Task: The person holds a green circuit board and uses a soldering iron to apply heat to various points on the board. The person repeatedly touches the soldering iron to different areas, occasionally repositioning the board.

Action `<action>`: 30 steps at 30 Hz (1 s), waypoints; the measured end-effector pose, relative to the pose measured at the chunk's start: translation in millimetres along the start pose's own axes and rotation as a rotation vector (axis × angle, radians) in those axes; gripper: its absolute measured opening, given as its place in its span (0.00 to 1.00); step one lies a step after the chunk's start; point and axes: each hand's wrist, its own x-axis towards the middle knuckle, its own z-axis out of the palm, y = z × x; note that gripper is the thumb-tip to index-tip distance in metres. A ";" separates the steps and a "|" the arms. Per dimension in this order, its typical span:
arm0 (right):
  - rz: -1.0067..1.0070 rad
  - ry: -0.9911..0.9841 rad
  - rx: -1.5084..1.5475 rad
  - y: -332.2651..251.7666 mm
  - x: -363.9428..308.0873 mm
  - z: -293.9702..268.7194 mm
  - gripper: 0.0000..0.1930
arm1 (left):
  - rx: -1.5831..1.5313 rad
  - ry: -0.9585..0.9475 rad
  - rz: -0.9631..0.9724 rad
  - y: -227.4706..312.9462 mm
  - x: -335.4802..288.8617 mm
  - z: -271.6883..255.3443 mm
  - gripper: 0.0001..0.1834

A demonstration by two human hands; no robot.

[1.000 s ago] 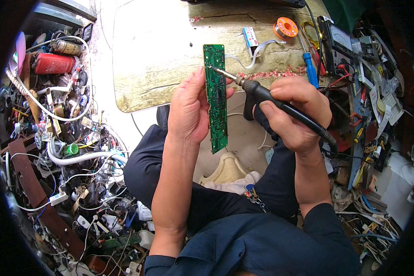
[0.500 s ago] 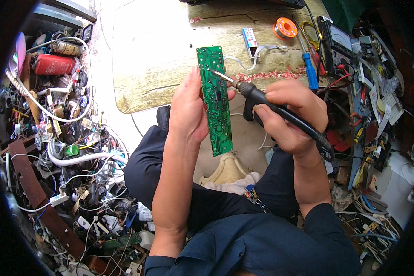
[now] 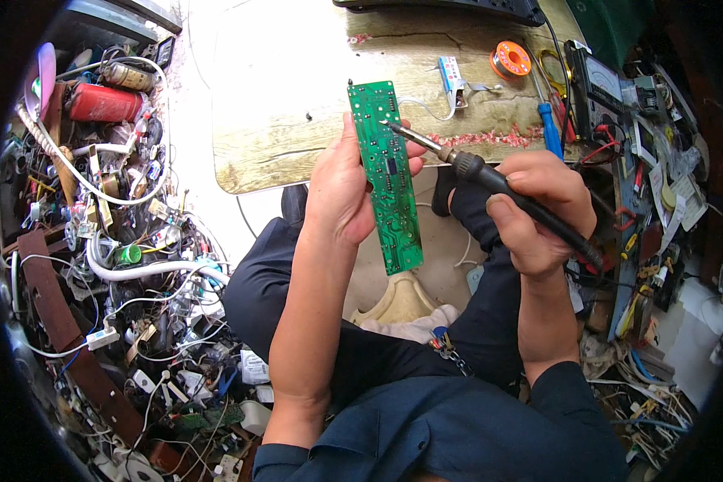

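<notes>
My left hand (image 3: 337,189) grips a long green circuit board (image 3: 387,181) by its edges, the thumb along the left side and fingertips showing past the right. The board stands lengthwise in front of me, solder side up, over the gap between table and lap. In my right hand (image 3: 542,210), closed round its black handle, is a soldering iron (image 3: 490,177). Its metal tip points left and reaches the upper part of the board; whether it touches the surface I cannot make out. A flat white cable (image 3: 426,106) runs out behind the board's right edge.
On the wooden table (image 3: 289,145) are a small box (image 3: 452,80), an orange solder spool (image 3: 510,60) and a blue-handled screwdriver (image 3: 551,130). An analog multimeter (image 3: 602,80) stands at the right. Heaps of cables and electronic parts (image 3: 169,321) lie left, with a red cylinder (image 3: 104,103) among them.
The soldering iron's tip has moved a little to the right across the board, with my right hand shifting right. The view has moved slightly too. Both hands keep their holds.
</notes>
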 end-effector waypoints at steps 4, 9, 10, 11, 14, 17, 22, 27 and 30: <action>-0.009 -0.001 -0.003 -0.7 1.8 0.6 0.18 | -0.009 -0.024 -0.023 -0.5 -2.5 0.3 0.30; -0.037 -0.075 -0.096 -5.1 4.6 2.6 0.18 | 0.013 -0.054 -0.037 -0.6 -4.5 -1.8 0.28; -0.050 -0.091 -0.124 -6.2 5.8 3.6 0.18 | -0.018 -0.012 -0.024 -2.3 -5.0 2.7 0.26; -0.059 -0.112 -0.138 -7.0 6.8 4.4 0.19 | -0.020 -0.031 -0.023 -3.0 -4.1 -0.2 0.24; -0.067 -0.162 -0.177 -9.9 9.0 5.9 0.20 | -0.062 -0.053 -0.013 -7.9 -1.3 -6.9 0.18; -0.073 -0.175 -0.188 -10.7 10.1 8.5 0.20 | -0.049 -0.040 -0.016 -8.7 -1.2 -6.4 0.18; -0.079 -0.188 -0.206 -10.5 10.7 10.7 0.19 | -0.041 -0.032 -0.016 -8.4 -3.4 -3.9 0.18; -0.090 -0.186 -0.210 -7.8 10.5 12.6 0.19 | -0.028 -0.036 -0.025 -7.5 -5.3 -4.5 0.19; -0.090 -0.186 -0.214 -7.3 10.8 12.3 0.18 | -0.020 -0.036 -0.033 -7.5 -6.1 -3.6 0.19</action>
